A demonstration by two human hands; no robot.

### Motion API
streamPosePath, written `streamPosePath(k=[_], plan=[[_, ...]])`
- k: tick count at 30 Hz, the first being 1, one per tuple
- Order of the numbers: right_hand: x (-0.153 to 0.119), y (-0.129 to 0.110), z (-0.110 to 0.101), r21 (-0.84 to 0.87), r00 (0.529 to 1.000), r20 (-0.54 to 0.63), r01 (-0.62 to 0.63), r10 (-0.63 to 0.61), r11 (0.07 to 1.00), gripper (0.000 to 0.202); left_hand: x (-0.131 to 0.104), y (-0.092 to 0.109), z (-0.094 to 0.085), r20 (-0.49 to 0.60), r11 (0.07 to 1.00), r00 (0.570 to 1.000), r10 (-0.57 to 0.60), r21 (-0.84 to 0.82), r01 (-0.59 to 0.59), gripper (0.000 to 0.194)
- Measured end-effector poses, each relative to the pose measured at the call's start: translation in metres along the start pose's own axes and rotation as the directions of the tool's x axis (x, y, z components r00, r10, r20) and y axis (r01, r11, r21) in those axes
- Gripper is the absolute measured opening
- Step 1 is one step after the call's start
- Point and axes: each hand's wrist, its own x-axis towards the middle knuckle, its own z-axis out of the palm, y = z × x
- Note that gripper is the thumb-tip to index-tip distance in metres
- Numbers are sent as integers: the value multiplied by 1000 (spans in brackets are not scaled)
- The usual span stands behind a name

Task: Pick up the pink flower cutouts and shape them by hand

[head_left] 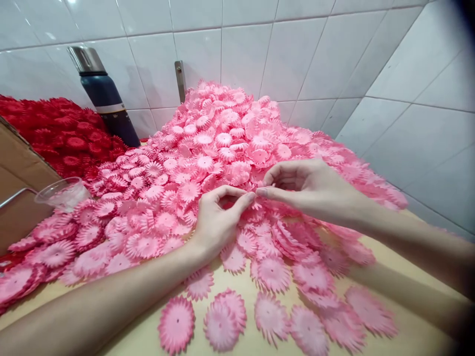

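My left hand (218, 220) is closed in a pinch, thumb and index fingertip pressed together in front of the pile of pink petal discs (226, 141). Just to its right, my right hand (309, 185) also pinches, with its thumb stretched toward the left fingertips. The two sets of fingertips nearly meet. Whatever sits between them is too small to make out against the pink. Below the hands, several loose pink discs with fringed edges and a small centre hole, such as one pink petal disc (176, 324), lie flat on the pale yellow tabletop (144, 324).
A dark blue bottle (107, 101) with a steel cap leans in view at the back left, beside a heap of red petal discs (70, 136). A clear plastic cup (61, 193) and a cardboard box (22, 173) stand at left. White tiled walls (245, 54) close off the back and right.
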Motion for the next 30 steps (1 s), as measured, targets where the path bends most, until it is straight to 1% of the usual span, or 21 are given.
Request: streamPosePath(k=[4, 6, 8, 10, 12, 14, 15, 16, 18, 19, 21, 22, 23, 25, 27, 28, 29, 30], plan=[[25, 2, 1, 41, 999, 8, -51, 51, 998, 28, 6, -7, -2, -130, 995, 991, 17, -94, -30, 17], [35, 5, 3, 74, 999, 12, -50, 49, 996, 32, 9, -10, -2, -166, 991, 986, 35, -122, -56, 17], [41, 7, 7, 104, 1000, -6, 0, 1, 995, 32, 12, -12, -1, -183, 988, 982, 54, -133, -79, 16], [44, 7, 11, 120, 997, -49, 57, -51, 991, 29, 13, -12, 0, -187, 987, 980, 74, -125, -98, 16], [45, 5, 11, 94, 992, -94, 91, -82, 991, 27, 12, -10, 1, -190, 988, 977, 99, -97, -119, 14], [46, 3, 2, 27, 978, -177, 119, -112, 993, 24, 9, -7, 1, -204, 990, 971, 123, -48, -135, 12], [46, 1, -7, -12, 961, -244, 129, -128, 992, 22, 7, -6, 1, -217, 989, 967, 135, -28, -144, 12], [46, -1, -18, -39, 926, -349, 141, -146, 989, 20, 6, -5, 1, -229, 990, 964, 132, -16, -140, 13], [45, -6, -43, -36, 905, -403, 135, -138, 990, 22, 3, -4, 1, -191, 992, 973, 128, 17, -127, 15], [43, -10, -56, -32, 860, -488, 154, -150, 988, 26, 3, -4, 1, -178, 992, 975, 129, 30, -126, 14], [39, -17, -74, -103, 876, -461, 105, -141, 989, 25, 3, -4, 2, -137, 992, 982, 126, 19, -125, 13], [37, -20, -79, -168, 892, -434, 59, -127, 984, 22, 4, -5, 3, -124, 992, 984, 128, 11, -127, 13], [35, -23, -81, -224, 908, -401, 26, -117, 974, 22, 4, -6, 3, -114, 992, 985, 129, 4, -129, 14], [31, -26, -77, -323, 931, -338, 21, -135, 946, 28, 5, -7, 3, -106, 992, 986, 128, 2, -128, 16], [28, -29, -66, -351, 954, -235, 98, -189, 931, 26, 5, -8, 2, -98, 993, 989, 115, -7, -116, 18], [27, -30, -60, -337, 965, -152, 152, -213, 929, 23, 5, -8, 2, -91, 995, 991, 100, -21, -102, 19], [27, -31, -54, -310, 970, -44, 213, -237, 927, 20, 4, -8, 1, -80, 996, 993, 84, -37, -87, 20], [26, -31, -49, -282, 963, 72, 270, -260, 921, 18, 4, -8, 1, -71, 996, 995, 71, -52, -74, 21]])
